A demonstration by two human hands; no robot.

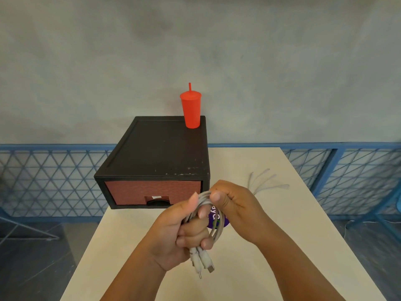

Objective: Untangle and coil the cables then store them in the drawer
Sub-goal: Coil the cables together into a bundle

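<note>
A bundle of white cables (217, 230) is held above the table in both hands. My left hand (180, 233) grips the looped part, and several plug ends (202, 265) hang below its fingers. My right hand (230, 200) pinches the top of the loops, and a loose cable tail (267, 183) streams out blurred to its right. Behind the hands stands the black drawer unit (156, 148); its reddish-brown drawer front (152, 192) is closed.
A red tumbler with a straw (191, 109) stands on the back right corner of the drawer unit. A purple round object (213, 220) lies on the cream table (293, 268), partly hidden by the cables. A blue lattice railing (347, 177) runs behind the table.
</note>
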